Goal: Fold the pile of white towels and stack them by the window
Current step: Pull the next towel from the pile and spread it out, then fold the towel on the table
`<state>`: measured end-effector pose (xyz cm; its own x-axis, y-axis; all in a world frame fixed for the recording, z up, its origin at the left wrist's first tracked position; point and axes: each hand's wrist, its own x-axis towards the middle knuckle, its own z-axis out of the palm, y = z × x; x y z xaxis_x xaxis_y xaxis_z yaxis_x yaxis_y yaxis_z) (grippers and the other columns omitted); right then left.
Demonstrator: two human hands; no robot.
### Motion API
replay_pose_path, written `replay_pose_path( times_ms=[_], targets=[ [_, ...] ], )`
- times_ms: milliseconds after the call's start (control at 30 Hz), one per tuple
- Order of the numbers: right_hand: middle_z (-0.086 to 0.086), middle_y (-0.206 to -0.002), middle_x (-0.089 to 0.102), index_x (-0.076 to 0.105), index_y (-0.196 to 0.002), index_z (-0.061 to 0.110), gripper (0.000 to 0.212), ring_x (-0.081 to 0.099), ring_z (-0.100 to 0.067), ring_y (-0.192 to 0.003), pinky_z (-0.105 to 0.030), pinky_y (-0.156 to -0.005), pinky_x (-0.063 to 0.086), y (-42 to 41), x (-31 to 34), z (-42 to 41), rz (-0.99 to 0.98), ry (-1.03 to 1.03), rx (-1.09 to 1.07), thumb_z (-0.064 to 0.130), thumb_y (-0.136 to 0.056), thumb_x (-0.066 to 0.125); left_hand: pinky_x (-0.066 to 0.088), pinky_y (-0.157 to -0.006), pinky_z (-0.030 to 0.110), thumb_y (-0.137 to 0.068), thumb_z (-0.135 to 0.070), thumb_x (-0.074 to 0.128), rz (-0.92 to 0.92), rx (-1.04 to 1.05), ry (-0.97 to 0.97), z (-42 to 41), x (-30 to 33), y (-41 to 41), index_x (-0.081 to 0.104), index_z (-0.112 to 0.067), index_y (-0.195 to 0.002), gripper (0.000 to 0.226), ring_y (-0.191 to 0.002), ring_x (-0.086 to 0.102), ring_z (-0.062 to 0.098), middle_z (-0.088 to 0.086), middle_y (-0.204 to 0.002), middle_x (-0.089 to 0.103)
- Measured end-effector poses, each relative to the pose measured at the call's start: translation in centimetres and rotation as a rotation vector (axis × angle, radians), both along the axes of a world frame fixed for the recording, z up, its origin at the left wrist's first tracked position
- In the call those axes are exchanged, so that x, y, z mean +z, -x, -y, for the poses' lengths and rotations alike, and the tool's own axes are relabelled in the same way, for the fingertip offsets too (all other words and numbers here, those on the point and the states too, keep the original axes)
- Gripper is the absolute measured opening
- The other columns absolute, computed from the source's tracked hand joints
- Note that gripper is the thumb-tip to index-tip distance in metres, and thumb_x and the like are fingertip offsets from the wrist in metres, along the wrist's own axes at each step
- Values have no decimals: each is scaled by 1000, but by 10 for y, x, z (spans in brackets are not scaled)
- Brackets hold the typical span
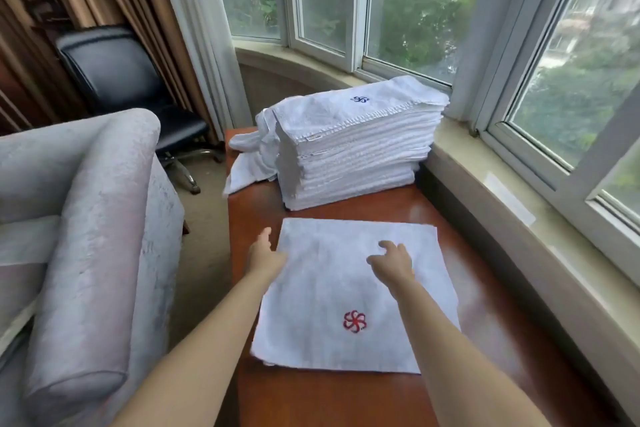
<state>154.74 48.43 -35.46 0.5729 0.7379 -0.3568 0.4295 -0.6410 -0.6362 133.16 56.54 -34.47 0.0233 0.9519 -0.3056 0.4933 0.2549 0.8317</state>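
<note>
fingers: your left hand [265, 255] has its fingers lying relaxed along the left edge of the towel [349, 291], thumb sticking up, not pinching anything as far as I can tell. your right hand [393, 262] hovers over the towel's far half, fingers loosely curled and holding nothing.

head view, towel: spread flat on the table [485, 340], right in front of you, red logo [354, 321] on the near half.

head view, stack: folded towels [353, 149] piled further along the table, just by the window sill [491, 184].

which way: the far edge is just beyond both sets of fingertips, so I'd guess that's the next grab. left hand's nearer its corner.

loose one: a crumpled towel [247, 156] sits left of the stack.
</note>
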Motion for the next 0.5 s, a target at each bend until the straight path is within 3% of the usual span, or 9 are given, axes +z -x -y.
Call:
replay_pose_path(
  times_ms=[133, 200, 333, 433, 500],
  targets=[
    [-8, -144, 41, 42, -143, 18, 54, 44, -29, -127, -42, -105, 39, 4, -48, 8, -156, 159, 41, 17, -90, 52, 51, -87, 33, -86, 0, 52, -95, -66, 48, -7, -32, -3, 39, -16, -147, 65, -119, 55, 27, 9, -139, 51],
    [-9, -146, 40, 39, -145, 16, 55, 45, -30, -127, -39, -102, 41, 5, -55, 7, -191, 163, 41, 15, -91, 51, 53, -87, 34, -85, -2, 51, -117, -114, 72, -13, -44, -3, 37, -22, -148, 67, -117, 57, 24, 6, -143, 50],
    [-8, -152, 35, 32, -149, 14, 57, 44, -26, -127, -29, -88, 39, 3, -60, 1, -235, 114, 67, 8, -94, 48, 45, -62, 19, -91, -1, 50, -200, -174, 78, -15, -61, -6, 32, -21, -151, 66, -107, 55, 17, 5, -149, 41],
    [-8, -143, 45, 39, -145, 13, 54, 50, -20, -107, -31, -85, 45, -1, -61, 6, -162, 50, -22, 9, -92, 48, 49, -77, 28, -89, -6, 51, -337, -170, 70, -9, -70, -3, 35, -19, -149, 63, -118, 53, 26, 9, -145, 43],
    [-9, -140, 46, 43, -143, 16, 55, 47, -25, -120, -38, -98, 44, -7, -67, 20, 15, 101, -212, 13, -89, 50, 51, -81, 34, -86, -12, 55, -430, -163, 156, -2, -77, 5, 38, -17, -145, 62, -115, 54, 29, 10, -133, 49]
  ],
)
